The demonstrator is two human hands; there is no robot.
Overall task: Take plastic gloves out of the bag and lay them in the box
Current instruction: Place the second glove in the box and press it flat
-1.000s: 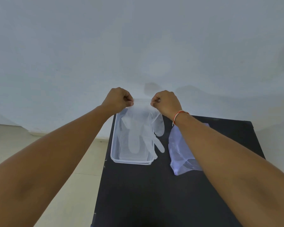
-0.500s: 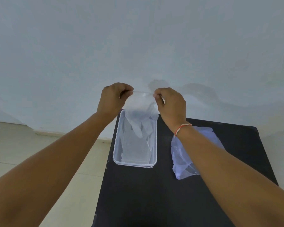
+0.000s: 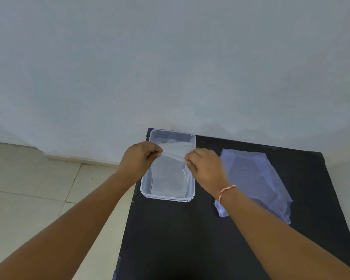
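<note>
Black table [image 3: 190,235] against pale wall [image 3: 170,57], tiled floor [image 3: 28,188] at left. Plastic bag [image 3: 257,178] flat on table, right of box, apart from it. Clear box [image 3: 192,196] at table's far left corner. Thin plastic glove [image 3: 170,168] stretched over box, draping inside. Left hand [image 3: 138,162] and right hand [image 3: 205,168] each pinching glove's top edge. Red-white thread [image 3: 225,191] on right wrist
</note>
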